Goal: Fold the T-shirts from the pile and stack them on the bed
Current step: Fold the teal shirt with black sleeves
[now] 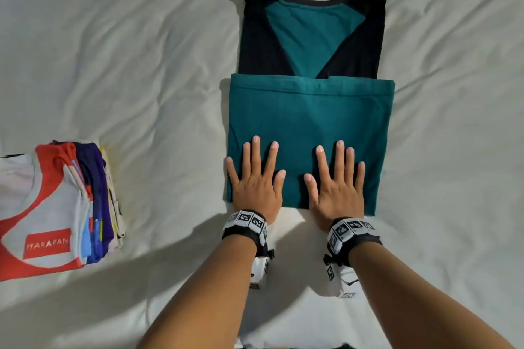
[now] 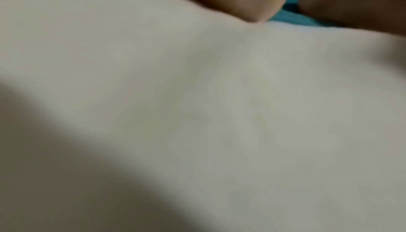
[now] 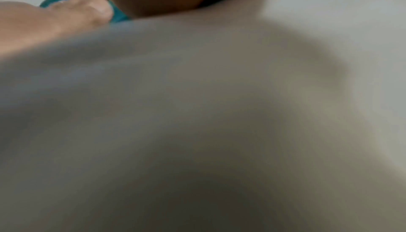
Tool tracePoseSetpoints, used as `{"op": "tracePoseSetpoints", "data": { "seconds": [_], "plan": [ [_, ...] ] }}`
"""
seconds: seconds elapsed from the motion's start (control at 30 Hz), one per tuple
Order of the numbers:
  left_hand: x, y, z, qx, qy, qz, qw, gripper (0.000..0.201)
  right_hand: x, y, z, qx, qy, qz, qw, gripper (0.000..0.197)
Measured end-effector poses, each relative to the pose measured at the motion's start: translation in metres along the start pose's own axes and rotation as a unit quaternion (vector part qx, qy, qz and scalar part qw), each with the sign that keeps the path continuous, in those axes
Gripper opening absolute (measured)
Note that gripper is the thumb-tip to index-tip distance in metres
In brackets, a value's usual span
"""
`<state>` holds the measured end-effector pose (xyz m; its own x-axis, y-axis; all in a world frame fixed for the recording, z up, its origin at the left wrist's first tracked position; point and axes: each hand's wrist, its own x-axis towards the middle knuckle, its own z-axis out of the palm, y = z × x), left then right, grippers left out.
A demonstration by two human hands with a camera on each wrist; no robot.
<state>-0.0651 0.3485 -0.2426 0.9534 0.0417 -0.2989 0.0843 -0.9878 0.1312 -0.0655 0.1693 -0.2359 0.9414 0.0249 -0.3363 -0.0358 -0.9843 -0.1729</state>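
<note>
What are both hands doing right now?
Left hand: open, fingers flat on the teal T-shirt.
Right hand: open, pressing it too.

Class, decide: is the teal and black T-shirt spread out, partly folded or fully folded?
Partly folded. The teal and black T-shirt has black sleeves turned inward and its lower half doubled up; collar half remains uncovered. Left hand and right hand press it flat.

Head view high above the bed (image 1: 141, 65), facing down, wrist views low, close, blurred, sharing teal shirt (image 1: 309, 127).
</note>
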Motion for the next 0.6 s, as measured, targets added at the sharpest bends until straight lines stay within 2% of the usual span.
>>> {"op": "tracePoseSetpoints", "data": {
  "seconds": [0.23, 0.47, 0.6],
  "plan": [
    [-0.002, -0.037, -0.010, 0.046, -0.019, -0.024, 0.998, 0.063, -0.008, 0.037, -0.005, -0.012, -0.031, 0.019, 0.999, 0.063],
    [-0.005, -0.071, -0.013, 0.080, -0.019, -0.033, 0.996, 0.062, -0.011, 0.056, -0.004, -0.029, -0.015, 0.012, 0.999, 0.061],
    [-0.006, -0.081, -0.024, 0.118, -0.049, -0.038, 0.991, 0.064, -0.012, 0.068, -0.011, -0.048, -0.033, 0.010, 0.998, 0.063]
  ]
}}
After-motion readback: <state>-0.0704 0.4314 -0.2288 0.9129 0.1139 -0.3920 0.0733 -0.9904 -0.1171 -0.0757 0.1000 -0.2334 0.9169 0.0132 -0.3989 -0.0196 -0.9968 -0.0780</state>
